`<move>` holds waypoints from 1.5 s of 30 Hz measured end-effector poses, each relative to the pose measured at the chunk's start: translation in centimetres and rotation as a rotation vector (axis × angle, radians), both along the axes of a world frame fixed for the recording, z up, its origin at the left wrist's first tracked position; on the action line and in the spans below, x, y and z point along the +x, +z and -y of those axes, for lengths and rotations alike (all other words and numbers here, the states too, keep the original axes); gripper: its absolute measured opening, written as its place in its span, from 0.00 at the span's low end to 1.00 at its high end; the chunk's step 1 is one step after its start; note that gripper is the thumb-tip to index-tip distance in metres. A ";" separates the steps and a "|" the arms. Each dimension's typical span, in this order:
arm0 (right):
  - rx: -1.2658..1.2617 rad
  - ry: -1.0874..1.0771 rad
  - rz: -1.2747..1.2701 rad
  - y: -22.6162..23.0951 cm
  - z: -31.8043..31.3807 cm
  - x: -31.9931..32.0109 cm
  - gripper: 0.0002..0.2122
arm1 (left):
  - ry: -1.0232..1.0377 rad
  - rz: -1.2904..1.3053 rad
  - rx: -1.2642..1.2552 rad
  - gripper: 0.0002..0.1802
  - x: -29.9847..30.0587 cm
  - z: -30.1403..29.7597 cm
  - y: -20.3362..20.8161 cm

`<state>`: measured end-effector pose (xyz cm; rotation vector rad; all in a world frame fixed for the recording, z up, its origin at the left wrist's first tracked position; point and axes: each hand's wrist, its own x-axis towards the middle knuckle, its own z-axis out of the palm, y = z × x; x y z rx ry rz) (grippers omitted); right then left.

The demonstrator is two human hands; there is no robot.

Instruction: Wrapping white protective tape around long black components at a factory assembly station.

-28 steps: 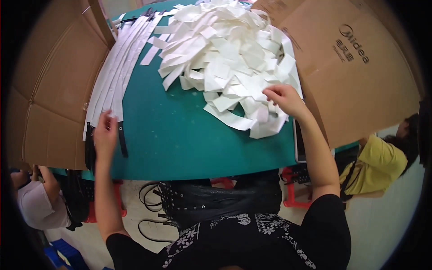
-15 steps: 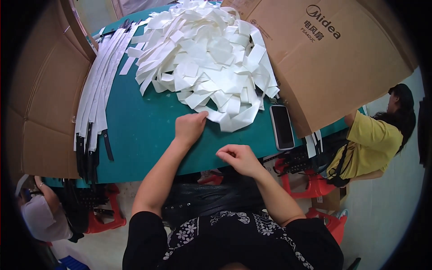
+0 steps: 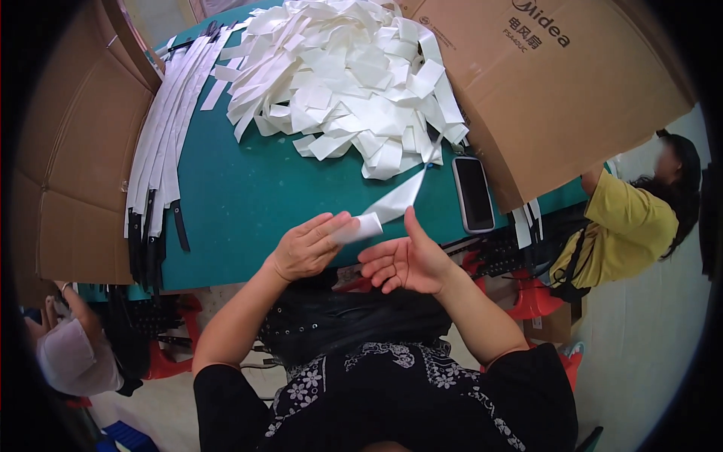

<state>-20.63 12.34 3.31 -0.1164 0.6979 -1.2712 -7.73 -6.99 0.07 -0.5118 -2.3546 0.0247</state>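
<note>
My left hand [image 3: 307, 247] is closed on one end of a white fabric-like strip [image 3: 393, 205], which folds over near the fingertips. The rest of the strip slants away to a narrow tip near the big heap of white strips [image 3: 343, 87]. Just right of the held end, my right hand [image 3: 413, 264] is open, palm turned inward, thumb up and fingers apart. Nothing sits in its grasp. Black strap-like pieces with metal eyelets [image 3: 354, 313] lie across my lap below both hands.
A phone [image 3: 473, 194] lies right of the heap on the green table [image 3: 226, 218]. Cardboard boxes stand left [image 3: 83, 166] and right [image 3: 557, 98]. White strips with black ends [image 3: 162, 143] hang over the edge beside the left box. People sit at both sides, one in a yellow shirt [image 3: 621, 226].
My left hand has drawn a strip from the near side of the heap toward me. My right hand has opened from a loose curl and turned its palm toward the strip.
</note>
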 end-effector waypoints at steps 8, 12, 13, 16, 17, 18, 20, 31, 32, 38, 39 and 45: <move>0.128 -0.041 -0.409 0.5 -0.6 3.0 0.08 | 0.050 0.126 -0.182 0.18 0.8 -0.1 1.2; 0.115 -0.290 -0.859 -2.0 -0.5 1.8 0.08 | 0.217 0.085 0.056 0.18 1.6 -1.7 1.6; 0.116 -0.377 -0.895 -3.5 -0.6 0.2 0.08 | 0.172 -0.015 0.195 0.16 2.4 -2.8 0.7; 0.074 -0.589 -0.812 -4.1 -1.4 -3.5 0.09 | -0.167 0.096 0.546 0.13 2.4 -8.4 -1.6; 0.077 -0.637 -0.830 -3.9 -1.8 -4.3 0.10 | -0.144 0.288 0.609 0.09 2.1 -10.9 -3.1; 0.074 -0.672 -0.818 -3.4 -2.2 -4.8 0.10 | -0.107 0.406 0.661 0.08 0.9 -12.7 -4.7; 0.029 -0.747 -0.779 -3.2 -2.9 -5.8 0.11 | -0.027 0.608 0.677 0.09 -2.4 -15.5 -7.5; 0.121 -0.850 -0.504 -1.7 -6.6 -6.4 0.05 | 0.463 0.882 0.313 0.19 -20.1 -27.7 -23.0; 0.112 -0.859 -0.506 -1.6 -7.2 -6.6 0.05 | 0.435 0.983 0.412 0.19 -19.9 -27.6 -21.5; 0.048 -0.708 -0.602 -0.3 -10.8 -6.4 0.07 | -0.097 1.008 0.961 0.13 -10.8 -18.1 -7.8; 0.109 -0.725 -0.577 0.6 -10.8 -5.8 0.07 | -0.152 0.916 1.081 0.13 -8.5 -16.1 -5.7; -0.218 -0.697 -0.058 -3.0 -8.6 -1.9 0.06 | -0.198 0.910 1.563 0.14 3.7 -10.2 -2.1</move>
